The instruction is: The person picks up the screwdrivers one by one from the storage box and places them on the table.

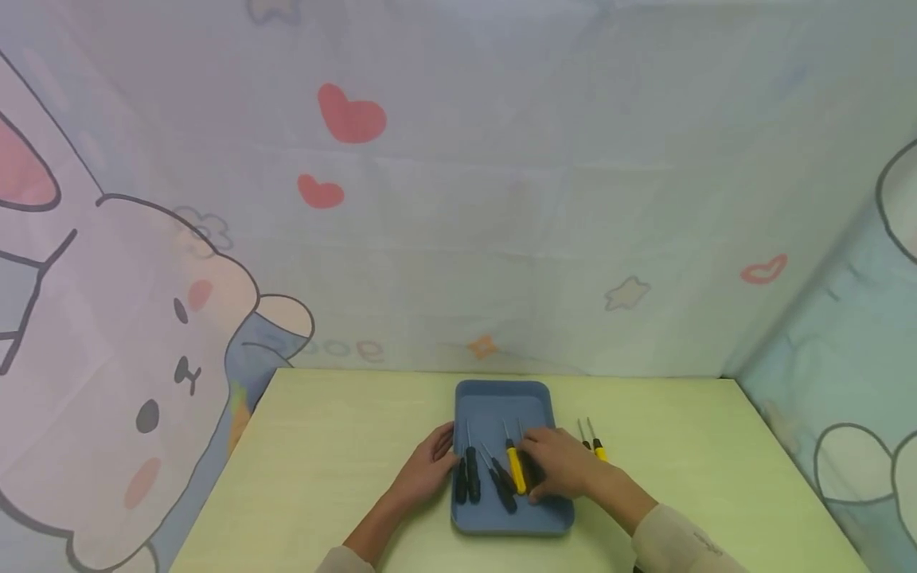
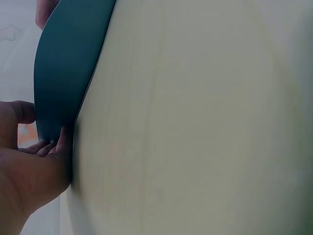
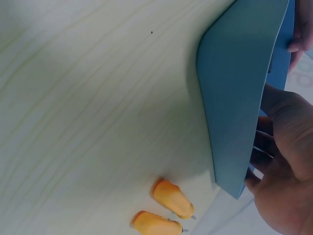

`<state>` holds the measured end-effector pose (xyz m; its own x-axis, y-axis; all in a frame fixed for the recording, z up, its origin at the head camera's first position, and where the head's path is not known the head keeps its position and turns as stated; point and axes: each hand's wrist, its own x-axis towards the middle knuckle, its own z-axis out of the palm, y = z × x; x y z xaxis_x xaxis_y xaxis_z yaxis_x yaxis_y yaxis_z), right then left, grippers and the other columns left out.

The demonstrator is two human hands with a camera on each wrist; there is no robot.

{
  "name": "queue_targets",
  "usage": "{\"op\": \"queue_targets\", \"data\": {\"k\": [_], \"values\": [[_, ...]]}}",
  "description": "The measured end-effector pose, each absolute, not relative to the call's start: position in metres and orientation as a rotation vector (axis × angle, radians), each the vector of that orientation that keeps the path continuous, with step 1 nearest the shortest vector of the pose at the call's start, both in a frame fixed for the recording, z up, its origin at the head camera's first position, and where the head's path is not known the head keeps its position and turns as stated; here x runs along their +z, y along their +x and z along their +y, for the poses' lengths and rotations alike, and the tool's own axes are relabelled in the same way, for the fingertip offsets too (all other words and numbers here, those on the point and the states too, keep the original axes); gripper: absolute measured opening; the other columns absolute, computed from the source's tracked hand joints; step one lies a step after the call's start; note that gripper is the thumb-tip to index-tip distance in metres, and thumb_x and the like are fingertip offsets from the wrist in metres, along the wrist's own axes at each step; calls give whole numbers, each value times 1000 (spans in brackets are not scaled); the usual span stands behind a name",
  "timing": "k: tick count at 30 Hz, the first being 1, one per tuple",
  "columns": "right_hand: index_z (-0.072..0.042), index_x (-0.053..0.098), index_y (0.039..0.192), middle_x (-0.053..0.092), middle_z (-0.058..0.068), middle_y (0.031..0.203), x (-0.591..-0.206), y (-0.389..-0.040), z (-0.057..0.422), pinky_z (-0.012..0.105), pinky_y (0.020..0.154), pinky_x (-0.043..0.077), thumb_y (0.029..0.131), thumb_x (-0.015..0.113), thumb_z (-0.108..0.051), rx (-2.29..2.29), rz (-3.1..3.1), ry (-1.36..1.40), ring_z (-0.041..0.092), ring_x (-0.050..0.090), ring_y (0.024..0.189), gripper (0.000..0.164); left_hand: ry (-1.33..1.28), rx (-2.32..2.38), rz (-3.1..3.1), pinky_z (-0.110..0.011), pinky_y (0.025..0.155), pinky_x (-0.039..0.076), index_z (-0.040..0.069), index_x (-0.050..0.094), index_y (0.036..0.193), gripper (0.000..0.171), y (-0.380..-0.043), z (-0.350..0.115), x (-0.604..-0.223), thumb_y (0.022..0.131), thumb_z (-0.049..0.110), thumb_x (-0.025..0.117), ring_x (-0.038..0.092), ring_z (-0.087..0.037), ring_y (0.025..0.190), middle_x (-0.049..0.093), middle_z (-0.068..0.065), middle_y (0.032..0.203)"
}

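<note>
A shallow blue tray [image 1: 512,521] stands on the table with several screwdrivers lying in it. At its left wall, my left hand [image 1: 424,465] grips the edge, thumb by the rim and fingers against the outer side. My right hand [image 1: 562,461] reaches over the right rim and holds a black-handled screwdriver [image 1: 533,471], partly hidden under the palm. Just left of it lies a screwdriver with a yellow handle [image 1: 516,471]. Farther left are a black screwdriver [image 1: 503,489] at a slant and two more side by side, one being a black-handled screwdriver [image 1: 473,475].
Right of the tray, two screwdrivers with yellow handles [image 3: 172,198] lie on the pale wood-grain table [image 1: 344,430], partly behind my right arm in the head view. A printed cloth backdrop [image 1: 501,239] hangs behind the table's far edge.
</note>
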<state>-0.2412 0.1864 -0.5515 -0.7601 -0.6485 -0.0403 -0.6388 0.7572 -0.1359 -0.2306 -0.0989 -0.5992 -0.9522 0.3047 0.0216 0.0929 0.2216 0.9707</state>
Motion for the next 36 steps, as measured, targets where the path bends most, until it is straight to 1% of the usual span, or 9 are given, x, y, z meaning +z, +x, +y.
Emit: {"op": "queue_targets", "data": {"k": [8,15,21,28,32,34,36], "values": [[-7,68,132,65,9,132,-557,-243,192,55,107,51,72,96,-49,-259,2860,-1043,30,62,121,79,396,1880,2276,-52,126,30,-9,32,161,64,-228,-96,-597,103,6,56,35,-43,153,36,-28,165],[-7,70,129,65,5,123,-559,-245,192,48,102,55,71,97,-48,-303,2875,-1097,25,63,111,76,357,1898,2270,-52,126,29,-8,32,161,64,-229,-98,-597,102,5,56,34,-43,154,36,-28,166],[-8,70,129,65,6,127,-559,-247,194,47,104,54,70,98,-47,-278,2864,-1077,25,63,114,76,359,1904,2255,-52,126,29,-8,31,161,65,-228,-98,-597,103,5,55,34,-43,154,35,-28,166],[-6,70,126,64,4,120,-550,-245,199,44,98,56,69,98,-47,-268,2890,-1126,21,62,107,75,374,1899,2267,-53,126,29,-9,31,161,65,-228,-97,-597,102,5,55,34,-44,154,36,-28,166],[-3,69,128,64,8,124,-546,-243,201,47,99,56,70,98,-46,-256,2894,-1117,26,63,110,78,383,1909,2258,-53,126,29,-10,31,161,64,-228,-98,-597,103,4,55,34,-45,153,35,-29,165],[-2,68,131,64,9,127,-545,-243,202,49,101,55,70,98,-44,-264,2892,-1098,29,63,115,80,386,1909,2255,-52,126,29,-9,31,161,64,-228,-98,-597,103,5,55,34,-45,154,35,-29,166],[-2,68,132,64,9,126,-544,-242,203,49,101,55,71,98,-44,-276,2889,-1092,30,63,116,80,384,1902,2260,-52,126,29,-8,31,161,64,-229,-98,-598,103,6,55,34,-44,154,36,-27,166]]}}
